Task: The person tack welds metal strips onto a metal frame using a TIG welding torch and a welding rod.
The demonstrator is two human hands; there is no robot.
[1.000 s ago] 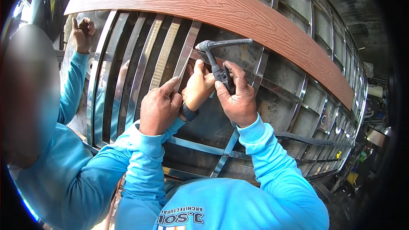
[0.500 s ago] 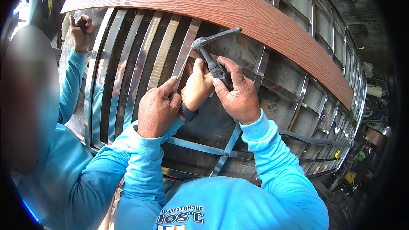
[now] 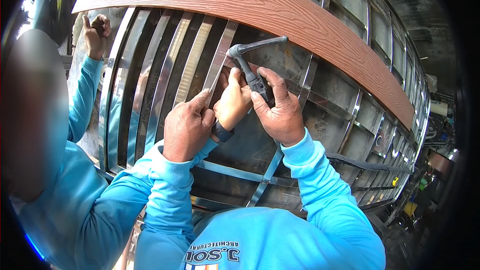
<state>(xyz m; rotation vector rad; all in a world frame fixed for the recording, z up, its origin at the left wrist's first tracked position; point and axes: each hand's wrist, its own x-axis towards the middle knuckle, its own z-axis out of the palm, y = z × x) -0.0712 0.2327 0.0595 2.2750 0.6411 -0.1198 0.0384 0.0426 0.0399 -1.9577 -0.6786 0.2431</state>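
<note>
My right hand (image 3: 280, 112) grips the black handle of a TIG welding torch (image 3: 256, 82), thumb on one side and fingers on the other. Its long thin back end sticks up and to the right. A co-worker's hand (image 3: 232, 100), with a dark wristband (image 3: 221, 132), is at the torch's left, overlapping my grip. My left hand (image 3: 187, 127) is just beside that wrist, with its index finger stretched toward a shiny metal bar (image 3: 221, 57) and its thumb apart. My other left fingers are curled and partly hidden.
A long reddish-brown wood-grain plank (image 3: 250, 0) lies across the metal frame (image 3: 305, 77). Several parallel metal bars run at left. The co-worker's other hand (image 3: 96, 35) is raised by the frame's left end. A dark cable (image 3: 365, 162) crosses the right side.
The torch has shifted very slightly to the right and down. My hands and the co-worker's hands stay almost where they were.
</note>
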